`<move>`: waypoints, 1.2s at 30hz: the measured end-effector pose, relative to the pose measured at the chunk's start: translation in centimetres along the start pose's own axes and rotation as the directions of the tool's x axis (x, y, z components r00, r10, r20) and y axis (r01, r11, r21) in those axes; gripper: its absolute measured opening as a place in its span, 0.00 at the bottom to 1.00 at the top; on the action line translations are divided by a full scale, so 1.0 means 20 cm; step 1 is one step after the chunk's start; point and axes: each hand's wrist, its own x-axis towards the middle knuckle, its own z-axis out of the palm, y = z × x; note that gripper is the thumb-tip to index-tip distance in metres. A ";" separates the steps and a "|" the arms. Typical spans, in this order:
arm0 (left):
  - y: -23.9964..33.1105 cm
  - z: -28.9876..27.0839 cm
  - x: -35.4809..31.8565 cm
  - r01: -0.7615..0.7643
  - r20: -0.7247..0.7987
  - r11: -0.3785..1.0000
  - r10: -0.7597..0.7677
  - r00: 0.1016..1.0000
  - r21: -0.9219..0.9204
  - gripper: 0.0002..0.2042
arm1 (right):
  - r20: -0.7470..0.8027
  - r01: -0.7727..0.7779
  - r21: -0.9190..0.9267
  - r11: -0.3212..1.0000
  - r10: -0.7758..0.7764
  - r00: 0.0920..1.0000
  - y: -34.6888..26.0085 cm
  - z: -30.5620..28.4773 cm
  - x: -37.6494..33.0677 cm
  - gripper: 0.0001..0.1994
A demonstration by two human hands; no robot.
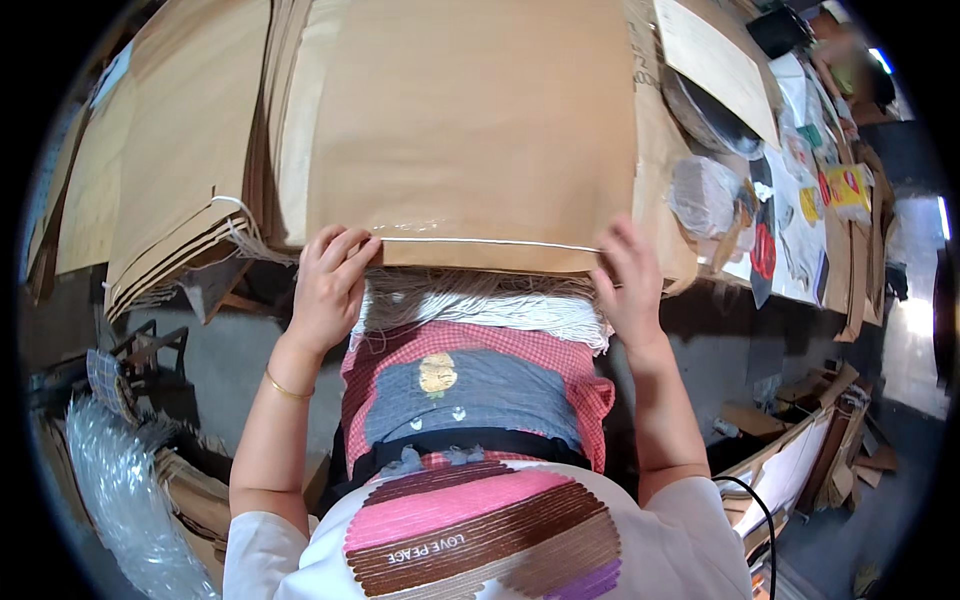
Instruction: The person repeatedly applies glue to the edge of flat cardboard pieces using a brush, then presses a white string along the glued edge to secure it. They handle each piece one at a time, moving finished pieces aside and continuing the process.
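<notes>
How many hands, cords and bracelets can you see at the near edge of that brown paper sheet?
Hands: 2, the left hand and the right hand
White cord stretched between them along the brown paper sheet: 1
Gold bracelet on the left wrist: 1
Total: 4

Grey floor [230, 350], cluttered worktable [800, 250]
</notes>
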 end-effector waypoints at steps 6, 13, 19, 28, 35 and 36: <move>0.01 -0.20 0.14 0.150 0.270 0.972 -0.098 0.958 -0.179 0.21 | 0.340 -0.371 0.388 0.844 0.243 0.908 0.02 -0.01 0.09 0.03; -0.09 -0.08 0.20 0.456 0.251 0.866 -0.404 0.880 -0.204 0.07 | 0.401 -0.649 0.233 0.724 0.537 0.742 -0.02 0.03 0.19 0.06; 0.01 0.01 0.21 0.444 0.073 0.858 -0.476 0.876 0.259 0.06 | 0.180 -0.296 -0.143 0.944 0.319 0.930 0.00 0.12 0.12 0.09; 0.33 0.12 0.20 0.006 0.269 0.991 -0.041 0.962 0.131 0.45 | 0.441 0.065 -0.052 0.996 -0.036 0.897 -0.49 0.29 0.11 0.33; 0.08 -0.01 0.10 0.328 0.226 0.908 -0.388 0.894 0.260 0.51 | 0.278 -0.348 -0.222 0.911 0.401 0.873 -0.17 0.04 0.00 0.41; 0.07 -0.01 0.08 0.340 0.195 0.916 -0.381 0.904 0.212 0.49 | 0.225 -0.378 -0.177 0.908 0.412 0.883 -0.14 0.04 -0.03 0.41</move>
